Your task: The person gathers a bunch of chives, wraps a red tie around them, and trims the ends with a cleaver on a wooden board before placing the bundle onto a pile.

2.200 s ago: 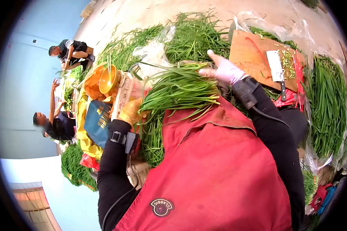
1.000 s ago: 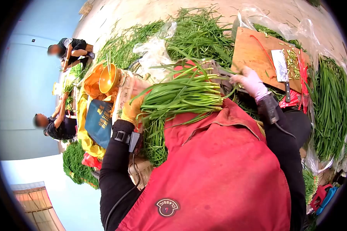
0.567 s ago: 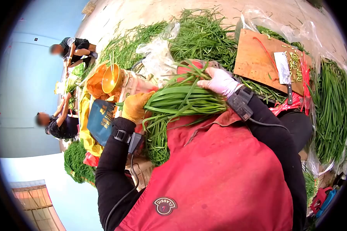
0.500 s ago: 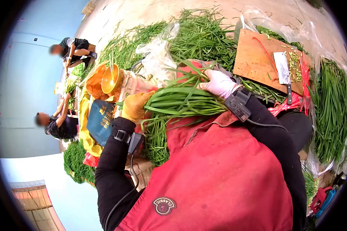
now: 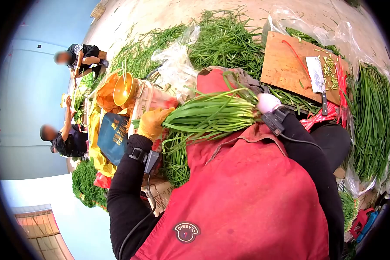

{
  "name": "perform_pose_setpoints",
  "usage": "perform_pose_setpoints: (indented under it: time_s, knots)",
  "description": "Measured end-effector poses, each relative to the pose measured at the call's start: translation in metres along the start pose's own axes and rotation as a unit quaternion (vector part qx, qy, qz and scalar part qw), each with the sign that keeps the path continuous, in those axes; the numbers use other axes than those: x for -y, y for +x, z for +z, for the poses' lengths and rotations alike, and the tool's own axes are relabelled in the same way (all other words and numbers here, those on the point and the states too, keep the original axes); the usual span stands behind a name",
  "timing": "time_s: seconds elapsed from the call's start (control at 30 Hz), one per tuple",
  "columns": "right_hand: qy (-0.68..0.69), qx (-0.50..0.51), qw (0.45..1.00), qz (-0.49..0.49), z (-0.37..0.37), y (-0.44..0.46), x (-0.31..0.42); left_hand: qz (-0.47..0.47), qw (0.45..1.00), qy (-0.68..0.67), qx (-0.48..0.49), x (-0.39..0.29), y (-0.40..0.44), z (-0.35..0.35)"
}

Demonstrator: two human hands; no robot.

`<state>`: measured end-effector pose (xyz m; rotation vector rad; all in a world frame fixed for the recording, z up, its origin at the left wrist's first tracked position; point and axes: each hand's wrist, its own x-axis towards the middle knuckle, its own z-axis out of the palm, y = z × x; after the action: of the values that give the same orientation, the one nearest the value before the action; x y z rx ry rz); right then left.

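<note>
A bunch of long green leafy stalks (image 5: 216,113) lies across my lap, its pale ends to the right. My left hand (image 5: 154,123), in a yellow-orange glove, is closed around the leafy end. At the stem end is my right hand (image 5: 268,103), in a pale glove; it touches the stems, but its fingers are mostly hidden. Loose stalks (image 5: 176,160) hang below the bunch, beside my red apron (image 5: 242,190).
A cleaver (image 5: 316,73) rests on a wooden board (image 5: 284,65) with cut stem pieces. Further right are stacked stalks (image 5: 370,125). An orange bowl (image 5: 123,89) stands at left. Two people (image 5: 89,54) work beyond it. A stalk heap (image 5: 225,43) lies ahead.
My right hand has moved from the upper side of the bunch to the right, at the stem ends. The bunch looks more gathered. My left hand has stayed at the leafy end.
</note>
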<state>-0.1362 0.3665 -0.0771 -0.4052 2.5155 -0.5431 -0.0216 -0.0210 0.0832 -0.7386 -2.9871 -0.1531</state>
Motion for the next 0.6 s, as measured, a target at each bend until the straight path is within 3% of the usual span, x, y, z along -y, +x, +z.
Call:
perform_pose_setpoints:
  time_s: [0.07,0.13,0.2,0.23,0.33,0.37,0.4,0.47,0.53,0.6]
  knots:
    - [-0.018,0.077,0.994,0.07,0.021,-0.004,-0.039,-0.013,1.0,-0.017,0.002,-0.003,-0.006,0.001]
    - [-0.029,0.072,0.992,0.097,0.036,-0.021,-0.064,-0.034,0.999,-0.034,0.005,0.002,-0.015,0.009]
    - [-0.033,0.131,0.986,0.095,0.032,-0.037,-0.072,-0.076,0.996,-0.037,0.03,0.002,-0.021,0.014]
    - [0.003,0.136,0.988,0.07,0.028,-0.041,-0.073,-0.086,0.995,-0.047,0.025,0.002,-0.021,0.015]
    - [0.162,0.017,0.986,-0.048,0.027,-0.029,-0.073,-0.085,0.994,-0.072,0.021,0.002,-0.018,0.015]
    - [0.275,0.022,0.956,-0.103,0.02,-0.022,-0.064,-0.038,0.996,-0.081,-0.007,0.004,-0.016,0.016]
    - [0.383,0.025,0.91,-0.157,0.013,-0.012,-0.053,-0.049,0.995,-0.081,0.003,0.004,-0.014,0.017]
    - [0.542,0.123,0.831,-0.024,-0.039,-0.022,-0.004,-0.071,0.994,-0.081,0.025,0.006,-0.012,0.016]
    - [0.632,0.141,0.753,-0.115,-0.05,-0.004,0.02,-0.013,1.0,-0.006,-0.009,0.011,-0.003,0.015]
    - [0.651,0.13,0.725,-0.183,-0.034,0.027,0.031,0.021,0.999,0.04,-0.029,0.012,0.005,0.01]
